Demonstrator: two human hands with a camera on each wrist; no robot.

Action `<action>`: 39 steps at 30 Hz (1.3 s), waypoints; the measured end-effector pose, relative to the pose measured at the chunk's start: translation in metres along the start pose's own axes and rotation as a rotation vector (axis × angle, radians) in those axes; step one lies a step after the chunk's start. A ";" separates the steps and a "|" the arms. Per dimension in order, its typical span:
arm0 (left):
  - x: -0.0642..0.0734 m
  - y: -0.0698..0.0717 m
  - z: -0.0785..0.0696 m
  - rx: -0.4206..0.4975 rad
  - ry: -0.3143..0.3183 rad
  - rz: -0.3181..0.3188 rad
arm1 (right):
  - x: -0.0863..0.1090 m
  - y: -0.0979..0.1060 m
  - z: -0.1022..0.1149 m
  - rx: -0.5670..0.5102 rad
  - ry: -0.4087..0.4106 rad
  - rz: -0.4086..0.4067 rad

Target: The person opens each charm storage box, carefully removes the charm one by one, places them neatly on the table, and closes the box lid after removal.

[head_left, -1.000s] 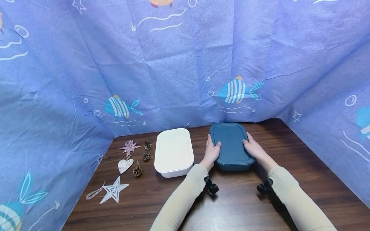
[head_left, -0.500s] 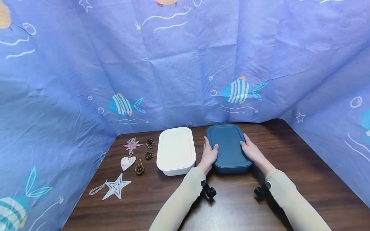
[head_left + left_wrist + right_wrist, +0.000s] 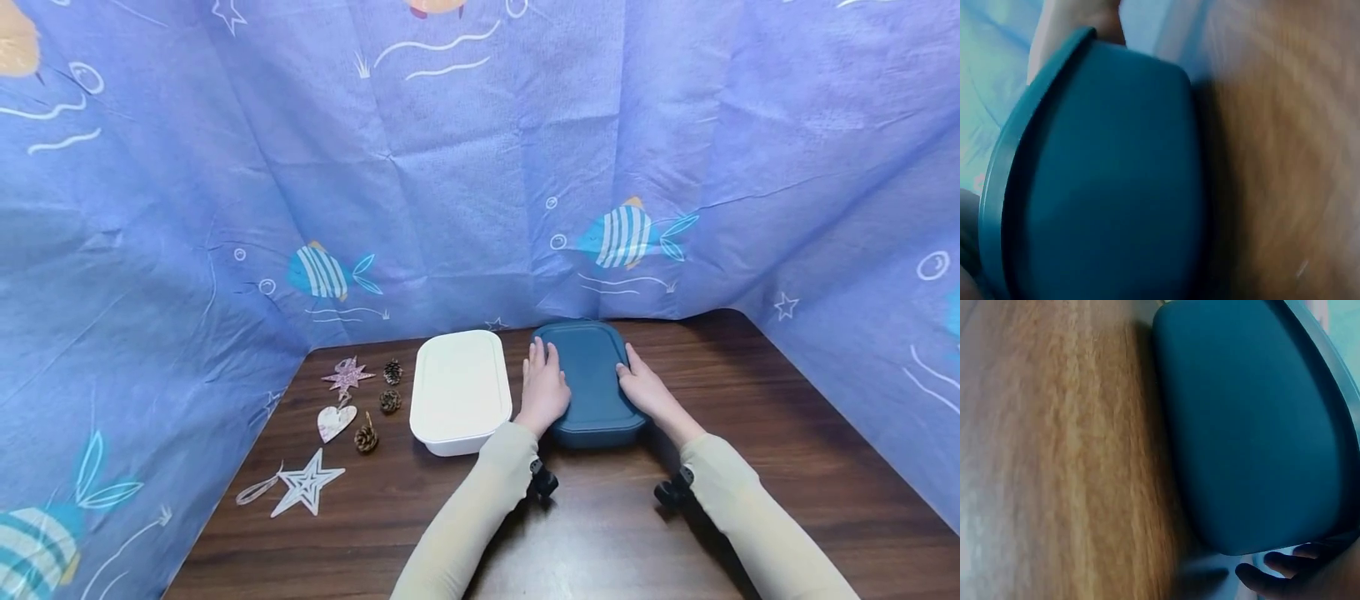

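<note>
A dark blue lidded food container (image 3: 588,367) lies on the table between both hands, its lid on. My left hand (image 3: 545,392) rests at its left edge, fingers pointing away over the rim. My right hand (image 3: 651,393) holds the right side, thumb on the lid and fingers along the wall. In the left wrist view, the container's near end (image 3: 1116,175) and overhanging lid rim (image 3: 997,187) fill the middle. Fingertips of the right hand (image 3: 1272,575) show beside the container's wall (image 3: 1247,437) in the right wrist view. Just left stands a white lidded container (image 3: 461,387).
Several decorations lie on the left of the wooden table (image 3: 585,533): a pink star (image 3: 347,375), a heart (image 3: 335,422), a white star (image 3: 308,484) and pine cones (image 3: 366,438). A blue fish-print cloth (image 3: 450,208) hangs behind and along both sides.
The blue container has shifted slightly left, closer to the white one, with both hands on it. My left hand has loosened, its fingers now stretched forward over the lid's edge.
</note>
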State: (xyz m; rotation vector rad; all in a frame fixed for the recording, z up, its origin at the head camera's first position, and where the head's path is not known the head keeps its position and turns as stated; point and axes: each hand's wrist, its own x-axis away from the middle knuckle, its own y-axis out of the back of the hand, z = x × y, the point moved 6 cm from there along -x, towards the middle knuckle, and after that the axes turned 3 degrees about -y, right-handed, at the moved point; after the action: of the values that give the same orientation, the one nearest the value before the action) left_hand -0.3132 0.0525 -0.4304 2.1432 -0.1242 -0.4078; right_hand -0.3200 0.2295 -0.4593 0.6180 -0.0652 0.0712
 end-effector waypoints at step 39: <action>-0.009 -0.015 0.005 -0.493 0.058 0.175 | -0.012 -0.012 0.013 0.200 0.164 -0.055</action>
State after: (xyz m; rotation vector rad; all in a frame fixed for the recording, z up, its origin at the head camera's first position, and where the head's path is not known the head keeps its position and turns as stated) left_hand -0.3240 0.0588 -0.4434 1.6418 -0.1586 -0.2423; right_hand -0.3312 0.2118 -0.4562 0.8115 0.1188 0.0758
